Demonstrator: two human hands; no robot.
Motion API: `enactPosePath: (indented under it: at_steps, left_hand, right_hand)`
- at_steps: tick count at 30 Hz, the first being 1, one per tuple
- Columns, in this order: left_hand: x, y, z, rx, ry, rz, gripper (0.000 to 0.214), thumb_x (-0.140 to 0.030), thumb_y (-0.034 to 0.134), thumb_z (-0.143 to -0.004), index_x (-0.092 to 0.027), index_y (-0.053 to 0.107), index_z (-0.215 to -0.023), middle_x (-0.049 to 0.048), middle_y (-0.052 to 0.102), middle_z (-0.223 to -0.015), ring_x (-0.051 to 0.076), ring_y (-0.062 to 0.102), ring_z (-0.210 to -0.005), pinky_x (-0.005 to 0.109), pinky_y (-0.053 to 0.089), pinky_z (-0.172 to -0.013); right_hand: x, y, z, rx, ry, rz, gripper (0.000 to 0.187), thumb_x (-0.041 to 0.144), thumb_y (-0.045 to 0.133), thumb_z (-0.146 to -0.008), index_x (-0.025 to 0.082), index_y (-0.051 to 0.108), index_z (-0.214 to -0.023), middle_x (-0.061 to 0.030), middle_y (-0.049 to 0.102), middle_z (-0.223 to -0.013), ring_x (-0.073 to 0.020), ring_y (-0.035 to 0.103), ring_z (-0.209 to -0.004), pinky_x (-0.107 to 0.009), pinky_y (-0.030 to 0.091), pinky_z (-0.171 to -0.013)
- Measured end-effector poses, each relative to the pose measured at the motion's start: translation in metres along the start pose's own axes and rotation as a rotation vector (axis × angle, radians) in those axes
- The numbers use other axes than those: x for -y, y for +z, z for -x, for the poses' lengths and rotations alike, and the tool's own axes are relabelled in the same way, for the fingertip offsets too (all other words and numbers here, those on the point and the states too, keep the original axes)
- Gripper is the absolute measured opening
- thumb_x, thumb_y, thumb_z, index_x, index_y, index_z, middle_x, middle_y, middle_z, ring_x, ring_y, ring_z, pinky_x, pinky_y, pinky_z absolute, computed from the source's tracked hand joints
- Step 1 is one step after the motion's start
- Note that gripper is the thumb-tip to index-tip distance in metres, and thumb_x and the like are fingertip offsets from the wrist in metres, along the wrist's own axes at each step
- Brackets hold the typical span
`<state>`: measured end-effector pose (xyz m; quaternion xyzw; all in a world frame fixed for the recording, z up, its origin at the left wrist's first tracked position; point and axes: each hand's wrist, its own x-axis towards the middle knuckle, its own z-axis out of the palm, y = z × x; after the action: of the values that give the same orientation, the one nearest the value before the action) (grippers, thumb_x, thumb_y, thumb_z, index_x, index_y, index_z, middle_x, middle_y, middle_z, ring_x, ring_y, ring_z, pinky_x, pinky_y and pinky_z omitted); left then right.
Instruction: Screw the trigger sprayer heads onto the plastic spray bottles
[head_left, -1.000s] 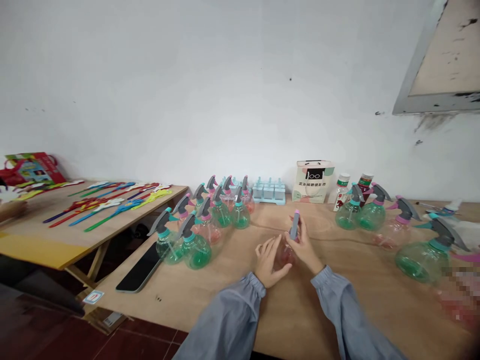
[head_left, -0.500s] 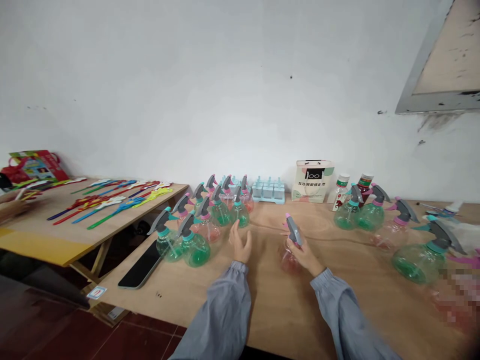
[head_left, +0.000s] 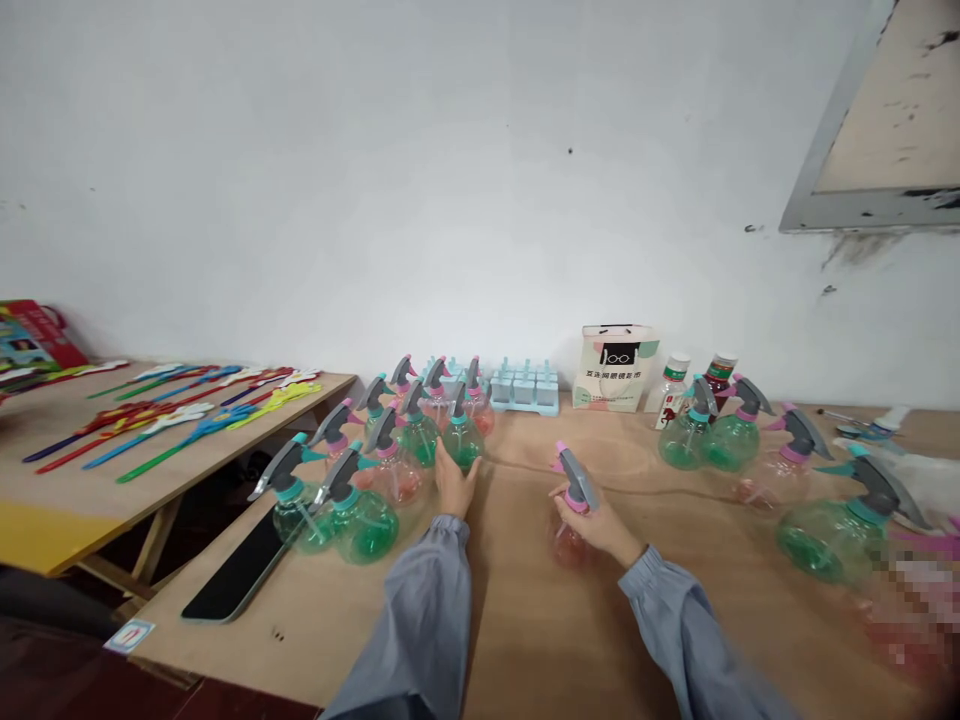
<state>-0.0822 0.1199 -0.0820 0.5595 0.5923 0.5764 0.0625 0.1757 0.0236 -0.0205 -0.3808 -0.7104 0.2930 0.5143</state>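
My right hand [head_left: 596, 520] is closed around a pink spray bottle [head_left: 564, 540] with a grey and pink trigger head [head_left: 576, 478], standing on the wooden table [head_left: 525, 620]. My left hand [head_left: 454, 482] reaches forward with fingers apart and touches a green spray bottle [head_left: 460, 440] at the right edge of a cluster of several green and pink spray bottles [head_left: 375, 470]. Both arms wear grey sleeves.
More spray bottles [head_left: 750, 440] stand at the right. A black phone [head_left: 232, 575] lies near the table's left edge. Blue ice-pop moulds [head_left: 525, 388], a small paper bag [head_left: 615, 366] and two small bottles [head_left: 694, 385] line the wall. Coloured sticks [head_left: 165, 415] cover the side table.
My left hand let go of the pink bottle and moved left and forward to the green bottle cluster. My right hand kept the pink bottle. The view shifted slightly left.
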Motion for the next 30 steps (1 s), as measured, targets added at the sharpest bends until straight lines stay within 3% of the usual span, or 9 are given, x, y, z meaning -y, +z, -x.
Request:
enactPosePath:
  at_steps: [6, 11, 15, 18, 24, 27, 30]
  left_hand:
    - [0.002, -0.003, 0.001, -0.015, -0.024, -0.046, 0.074, -0.045, 0.053, -0.087, -0.010, 0.027, -0.147, 0.0250, 0.038, -0.149, 0.037, 0.032, -0.144, 0.058, 0.030, -0.116]
    - [0.005, -0.002, -0.005, -0.045, 0.024, 0.012, 0.078, -0.050, 0.056, -0.085, -0.009, 0.027, -0.145, 0.0252, 0.038, -0.147, 0.035, 0.034, -0.143, 0.053, 0.030, -0.118]
    - [0.004, 0.002, -0.012, -0.034, 0.027, 0.020, 0.085, -0.052, 0.061, -0.081, -0.009, 0.027, -0.144, 0.0270, 0.037, -0.148, 0.036, 0.035, -0.143, 0.054, 0.031, -0.116]
    - [0.000, 0.001, -0.012, -0.034, 0.018, -0.010, 0.082, -0.048, 0.064, -0.080, -0.010, 0.029, -0.143, 0.0265, 0.040, -0.145, 0.037, 0.037, -0.140, 0.056, 0.034, -0.113]
    - [-0.014, -0.005, 0.006, 0.011, -0.055, -0.115, 0.078, -0.043, 0.071, -0.074, -0.015, 0.038, -0.138, 0.0206, 0.049, -0.132, 0.038, 0.046, -0.131, 0.057, 0.040, -0.106]
    - [-0.019, -0.007, 0.020, 0.040, -0.063, -0.143, 0.075, -0.043, 0.075, -0.069, -0.018, 0.044, -0.133, 0.0155, 0.050, -0.127, 0.036, 0.050, -0.125, 0.056, 0.042, -0.103]
    - [-0.020, -0.006, 0.032, 0.107, 0.022, -0.081, 0.073, -0.046, 0.077, -0.066, -0.016, 0.048, -0.126, 0.0137, 0.054, -0.118, 0.035, 0.054, -0.117, 0.054, 0.044, -0.100]
  right_hand:
    - [0.002, -0.006, 0.002, 0.017, -0.007, -0.025, 0.014, 0.037, 0.062, -0.083, 0.028, 0.066, -0.094, -0.0033, 0.068, -0.088, -0.0195, 0.064, -0.082, -0.040, 0.053, -0.087]
    - [0.002, -0.009, 0.002, 0.004, -0.001, -0.069, 0.017, 0.043, 0.066, -0.082, 0.029, 0.068, -0.091, -0.0037, 0.070, -0.093, -0.0211, 0.065, -0.087, -0.041, 0.053, -0.086]
    - [0.001, -0.012, 0.003, 0.036, 0.128, -0.141, 0.023, 0.049, 0.067, -0.080, 0.027, 0.071, -0.082, -0.0028, 0.069, -0.077, -0.0183, 0.063, -0.070, -0.035, 0.054, -0.071]
    - [0.003, -0.011, 0.006, 0.015, 0.241, -0.285, 0.030, 0.052, 0.069, -0.077, 0.023, 0.072, -0.082, -0.0054, 0.072, -0.077, -0.0200, 0.066, -0.073, -0.036, 0.054, -0.075]
    - [0.015, -0.002, 0.013, 0.051, 0.358, -0.621, 0.049, 0.048, 0.069, -0.069, 0.022, 0.068, -0.111, -0.0098, 0.075, -0.098, -0.0254, 0.071, -0.077, -0.041, 0.056, -0.075]
    - [0.018, -0.001, 0.015, 0.108, 0.356, -0.631, 0.050, 0.052, 0.065, -0.071, 0.022, 0.067, -0.111, -0.0111, 0.074, -0.101, -0.0249, 0.070, -0.080, -0.040, 0.055, -0.074]
    - [0.015, -0.004, 0.017, 0.107, 0.331, -0.591, 0.046, 0.057, 0.059, -0.075, 0.021, 0.069, -0.101, -0.0109, 0.073, -0.099, -0.0224, 0.068, -0.078, -0.038, 0.054, -0.075]
